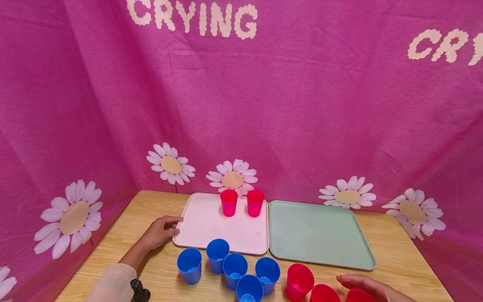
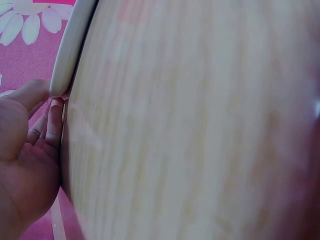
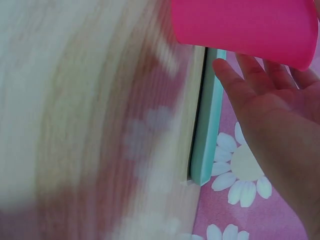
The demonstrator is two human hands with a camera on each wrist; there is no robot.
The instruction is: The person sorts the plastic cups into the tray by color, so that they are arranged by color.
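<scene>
My left hand [image 1: 160,232] touches the left edge of the pink tray [image 1: 196,235]; in the left wrist view, the thumb and fingers of the left hand [image 2: 32,165] meet the tray's rim [image 2: 65,65]. Two red cups [image 1: 229,203] stand upright toward the back of that tray. At the lower right, my right hand [image 1: 367,286] reaches beside a red cup [image 1: 358,295] with its fingers extended. The right wrist view has the fingers of the right hand [image 3: 270,105] close along a red cup [image 3: 245,27]; contact is unclear.
Several blue cups [image 1: 189,266] stand upright on the wooden table [image 1: 109,247] in front of the pink tray. More red cups [image 1: 299,282] are to their right, partly cut off. A green tray [image 1: 317,235] adjoins the pink one. A pink curtain [image 1: 286,126] encloses the table's back and sides.
</scene>
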